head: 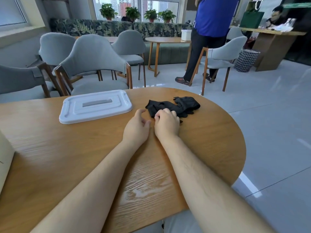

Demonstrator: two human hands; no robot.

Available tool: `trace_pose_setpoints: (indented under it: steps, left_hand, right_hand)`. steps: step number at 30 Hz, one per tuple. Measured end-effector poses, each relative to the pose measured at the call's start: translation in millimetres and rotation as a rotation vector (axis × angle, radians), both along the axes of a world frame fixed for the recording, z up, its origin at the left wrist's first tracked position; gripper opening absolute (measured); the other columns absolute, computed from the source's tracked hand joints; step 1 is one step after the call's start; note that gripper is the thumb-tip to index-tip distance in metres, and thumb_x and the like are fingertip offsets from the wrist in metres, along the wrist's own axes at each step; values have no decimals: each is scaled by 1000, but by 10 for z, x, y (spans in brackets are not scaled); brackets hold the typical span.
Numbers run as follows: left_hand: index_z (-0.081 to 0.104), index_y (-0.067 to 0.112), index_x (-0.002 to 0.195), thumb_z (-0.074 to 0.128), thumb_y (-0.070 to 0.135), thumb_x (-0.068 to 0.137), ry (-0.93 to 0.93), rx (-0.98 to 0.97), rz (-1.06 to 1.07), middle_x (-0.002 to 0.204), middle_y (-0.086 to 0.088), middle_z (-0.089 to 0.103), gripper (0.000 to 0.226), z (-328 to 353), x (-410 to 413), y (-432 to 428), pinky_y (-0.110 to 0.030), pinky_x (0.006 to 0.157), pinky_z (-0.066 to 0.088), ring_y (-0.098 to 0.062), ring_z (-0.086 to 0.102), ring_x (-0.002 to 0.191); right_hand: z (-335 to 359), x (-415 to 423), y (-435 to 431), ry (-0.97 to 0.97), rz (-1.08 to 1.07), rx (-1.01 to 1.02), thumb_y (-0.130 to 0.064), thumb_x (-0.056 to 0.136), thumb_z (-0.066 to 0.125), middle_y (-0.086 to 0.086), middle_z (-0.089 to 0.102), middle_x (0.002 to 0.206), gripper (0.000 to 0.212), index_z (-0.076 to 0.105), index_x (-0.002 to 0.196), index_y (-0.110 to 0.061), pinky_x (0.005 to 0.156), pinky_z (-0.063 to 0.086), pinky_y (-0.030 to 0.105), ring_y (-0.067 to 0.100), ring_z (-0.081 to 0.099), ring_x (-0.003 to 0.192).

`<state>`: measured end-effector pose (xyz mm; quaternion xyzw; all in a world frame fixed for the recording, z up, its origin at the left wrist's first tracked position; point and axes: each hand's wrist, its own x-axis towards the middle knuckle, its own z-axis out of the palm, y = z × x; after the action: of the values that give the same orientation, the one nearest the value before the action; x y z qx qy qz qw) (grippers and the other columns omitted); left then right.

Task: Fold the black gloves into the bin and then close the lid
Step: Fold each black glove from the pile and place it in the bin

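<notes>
Crumpled black gloves (175,105) lie on the far right part of the wooden table (67,157). My right hand (166,122) rests on their near edge with its fingers curled down onto the fabric; whether it grips the fabric is unclear. My left hand (137,126) lies just left of it on the bare wood, fingers loosely apart, holding nothing. A white plastic lid (95,106) lies flat on the table to the left of the gloves. A pale edge of a container (5,158), likely the bin, shows at the far left border.
Grey upholstered chairs (90,64) stand along the table's far side. A person in a blue shirt (212,31) stands beyond, by another chair and a round table. The table's rounded right edge drops to a glossy grey floor (269,132).
</notes>
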<state>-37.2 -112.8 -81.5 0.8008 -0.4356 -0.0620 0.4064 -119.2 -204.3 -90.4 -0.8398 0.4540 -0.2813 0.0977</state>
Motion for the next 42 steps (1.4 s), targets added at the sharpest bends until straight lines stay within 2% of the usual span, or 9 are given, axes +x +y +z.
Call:
trace_pose_setpoints:
  steps: [7,10,14,19,24,28,34,38,42]
  left_hand:
    - [24,44,151,54,37,101,275,-233,-50,106,-1,67,59,-1,73,85,-29,66,55,-15,67,80]
    - [39,40,144,61,29,98,484,-356,-90,118,-6,66,52,50,104,188,-34,78,61,-18,71,91]
    - [65,13,110,66,31,94,647,-402,30,98,-7,73,24,126,141,457,-39,80,61,-24,73,91]
    - [58,5,93,64,34,96,494,-411,203,85,-9,71,30,181,272,994,-46,77,60,-22,72,81]
    - [49,34,97,68,36,85,183,-229,335,74,1,59,22,78,399,1334,-40,73,48,-19,59,75]
    - [58,27,89,62,36,82,-148,115,399,104,3,43,12,-20,406,1256,-34,91,31,-26,40,107]
    - [61,24,100,55,30,89,-368,-28,282,113,4,48,13,142,159,862,-40,97,30,-22,40,113]
    - [64,24,110,47,27,97,-392,59,52,120,5,55,21,259,-91,269,-39,103,32,-19,45,119]
    - [59,19,127,48,11,95,-260,135,-142,137,-1,51,35,159,-228,-166,-36,100,44,-22,50,122]
  right_hand:
    - [72,-35,159,-253,318,73,-21,106,46,-6,58,101,9,55,103,-22,83,51,36,14,54,98]
    - [39,-18,196,-286,460,83,-20,104,49,-6,61,102,7,56,104,-24,80,55,34,10,56,96]
    - [72,-11,293,-388,593,166,-15,99,59,-10,64,102,6,62,101,-20,77,51,19,1,59,93]
    - [52,78,559,-435,761,239,-18,96,64,-10,69,107,11,61,96,-29,89,56,30,8,66,102]
    - [49,136,730,-324,864,274,-13,97,63,-11,71,104,12,65,106,-21,90,55,26,6,67,102]
    - [53,82,688,-258,784,238,-15,98,60,-13,70,106,18,67,112,-24,87,52,18,1,63,100]
    - [112,-52,329,-92,157,-50,-19,100,52,-4,62,130,31,67,126,-23,108,40,37,20,47,125]
    - [113,-224,58,121,-136,95,-36,105,48,3,47,147,40,56,141,-21,113,28,40,27,35,137]
    - [94,-227,-98,79,-147,114,-29,106,48,2,54,135,26,67,123,-23,104,34,38,26,43,127]
